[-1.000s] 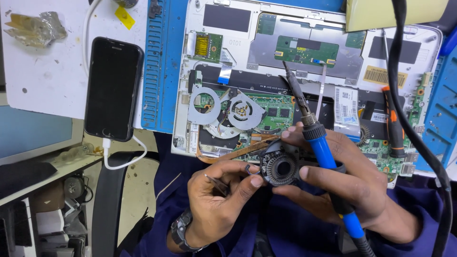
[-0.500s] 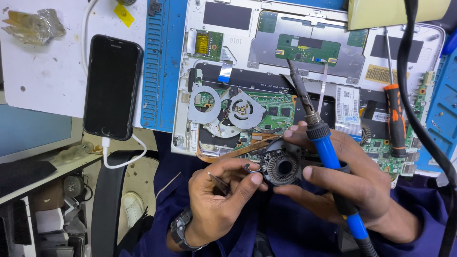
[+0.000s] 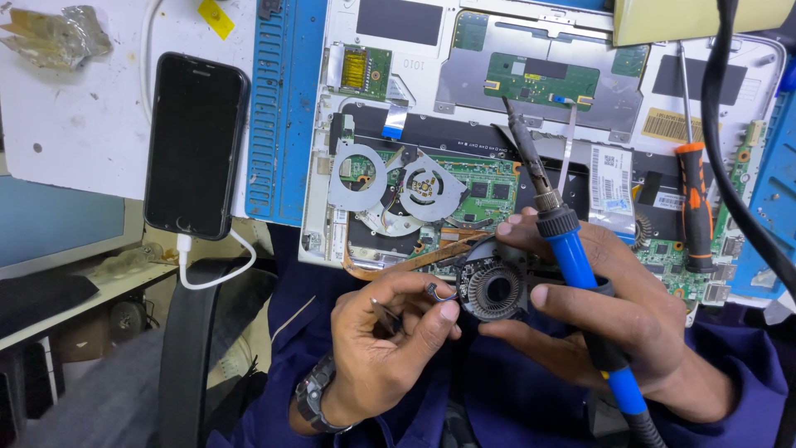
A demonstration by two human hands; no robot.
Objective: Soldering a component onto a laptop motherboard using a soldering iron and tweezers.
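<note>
**A:** Since the last look almost nothing has shifted for me: the soldering iron (image 3: 572, 249) tip sits a touch further left over the board, the hands have kept their places.

**B:** What's the right hand (image 3: 618, 319) doing?

**A:** I've got it clenched around the iron's blue handle, thumb and fingers wrapped, metal tip angled up and left over the open laptop (image 3: 531, 124). The same hand's fingertips press the far edge of the small black fan (image 3: 493, 290).

**B:** And the fan itself?

**A:** Held between both hands, just below the laptop's near edge, above my dark blue lap. A copper heat pipe (image 3: 414, 259) runs left from it along that edge.

**B:** Left hand (image 3: 385, 348)?

**A:** Pinching. Thumb and forefinger close on a thin dark wire (image 3: 434, 290) at the fan's left rim, and a pair of tweezers (image 3: 385, 315) is tucked in the palm.

**B:** Around you?

**A:** An orange-handled screwdriver (image 3: 696, 207) lies on the laptop's right side. A black phone (image 3: 196, 145) lies on the white mat well to the left, a white cable (image 3: 215, 270) plugged in. A watch (image 3: 311, 396) is on the left wrist.
</note>
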